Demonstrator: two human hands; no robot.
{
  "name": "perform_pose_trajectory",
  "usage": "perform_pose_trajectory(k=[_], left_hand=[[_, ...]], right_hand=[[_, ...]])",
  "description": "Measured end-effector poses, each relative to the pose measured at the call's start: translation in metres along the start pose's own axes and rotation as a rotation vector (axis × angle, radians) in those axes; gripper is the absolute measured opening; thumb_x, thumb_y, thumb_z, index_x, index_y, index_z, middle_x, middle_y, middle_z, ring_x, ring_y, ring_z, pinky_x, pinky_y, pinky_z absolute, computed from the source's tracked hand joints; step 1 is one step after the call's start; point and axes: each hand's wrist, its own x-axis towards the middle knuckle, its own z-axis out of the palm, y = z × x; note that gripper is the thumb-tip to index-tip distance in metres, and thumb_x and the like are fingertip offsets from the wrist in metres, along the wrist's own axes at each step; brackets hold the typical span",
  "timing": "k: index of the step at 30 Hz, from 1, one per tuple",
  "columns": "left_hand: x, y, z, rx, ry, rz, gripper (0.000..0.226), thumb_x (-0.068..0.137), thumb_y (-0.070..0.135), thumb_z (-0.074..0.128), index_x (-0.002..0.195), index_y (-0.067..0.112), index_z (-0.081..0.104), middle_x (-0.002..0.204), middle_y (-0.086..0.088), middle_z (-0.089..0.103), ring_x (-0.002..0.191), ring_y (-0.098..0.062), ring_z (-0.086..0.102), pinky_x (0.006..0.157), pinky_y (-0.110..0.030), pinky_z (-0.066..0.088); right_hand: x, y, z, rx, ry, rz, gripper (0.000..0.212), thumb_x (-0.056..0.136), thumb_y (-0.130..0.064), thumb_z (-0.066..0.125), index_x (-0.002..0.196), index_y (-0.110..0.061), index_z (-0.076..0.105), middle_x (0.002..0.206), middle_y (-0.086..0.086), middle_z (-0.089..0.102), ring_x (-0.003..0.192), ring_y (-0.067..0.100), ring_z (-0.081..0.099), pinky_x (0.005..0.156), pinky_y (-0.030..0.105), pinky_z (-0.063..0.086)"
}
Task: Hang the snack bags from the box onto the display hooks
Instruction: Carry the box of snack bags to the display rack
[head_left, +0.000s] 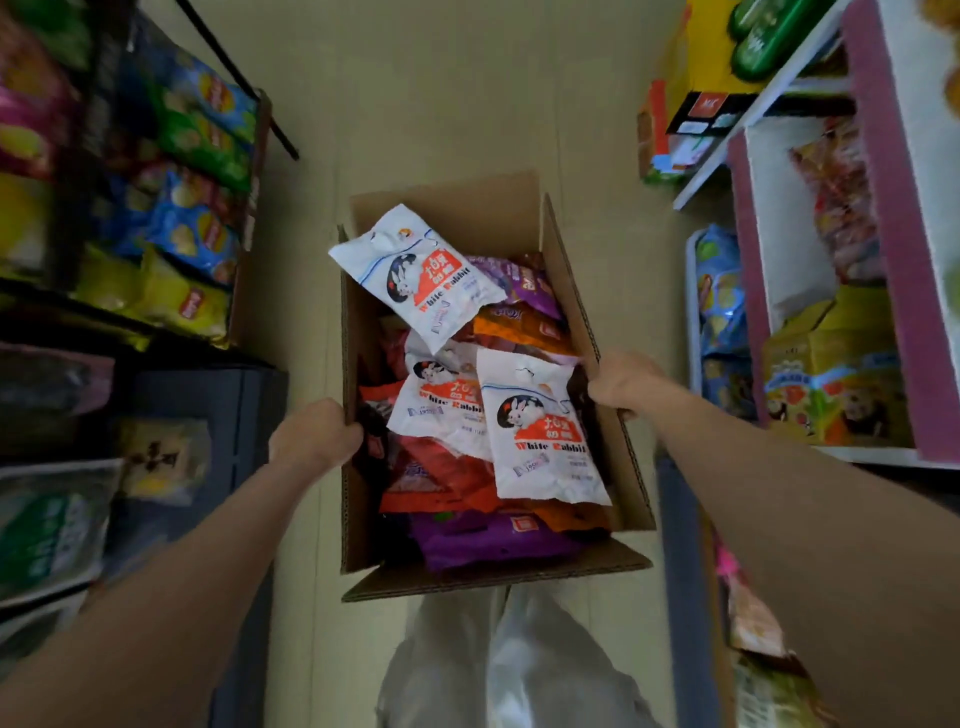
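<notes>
Brown corrugated box (597, 312), open at the top, held over the aisle floor (441, 93) between two sets of shop shelves. The left hand (314, 434) curls its fingers over the box's left wall; the right hand (623, 382) grips the right wall in the same way, so both hands are closed on cardboard and carry no bag. Gripping opposite walls probably keeps the load level and central, within reach of either side. The flaps stand open, leaving the contents free to be lifted out.

The snack bags (467, 467) all lie inside the box in a loose, overlapping heap; none has yet been hung. Three white bags printed "White Rabbit" lie uppermost: one (421, 270) tilted against the far left corner, one (540, 431) flat near the right wall, a third (441, 410) partly beneath it. Under them show red, orange and purple packets. Hanging crisp packets (197, 208) fill the display at left; the hooks themselves cannot be made out.
</notes>
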Motion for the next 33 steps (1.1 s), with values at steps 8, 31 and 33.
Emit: perform_pose_trajectory(k=[8,31,33], left_hand=[[-0.131,-0.083,0.100,-0.021,0.009,-0.040,0.032,0.089,0.024,0.047,0.079,-0.003,0.061,0.089,-0.020,0.066,0.089,-0.035,0.063,0.071,-0.032,0.045],[-0.446,-0.366,0.447,-0.079,-0.077,-0.202,0.039,0.091,0.023,0.051,0.055,0.008,0.045,0.057,-0.005,0.045,0.075,-0.029,0.057,0.065,-0.029,0.040],[-0.455,-0.383,0.474,-0.085,-0.037,-0.199,0.037,0.091,0.023,0.051,0.057,0.007,0.046,0.058,-0.005,0.045,0.077,-0.029,0.056,0.066,-0.029,0.039]], right_hand=[[-0.110,0.014,0.134,0.014,0.034,-0.019,0.025,0.092,-0.021,0.051,0.111,-0.009,0.060,0.118,0.014,0.061,0.105,0.032,0.059,0.084,0.032,0.047],[-0.403,0.069,0.577,-0.053,-0.085,-0.070,0.027,0.093,-0.016,0.049,0.116,-0.003,0.058,0.123,0.017,0.059,0.112,0.033,0.057,0.079,0.029,0.042],[-0.418,0.067,0.617,-0.032,-0.033,-0.054,0.030,0.095,-0.018,0.048,0.118,-0.003,0.057,0.125,0.017,0.058,0.114,0.033,0.056,0.082,0.030,0.044]])
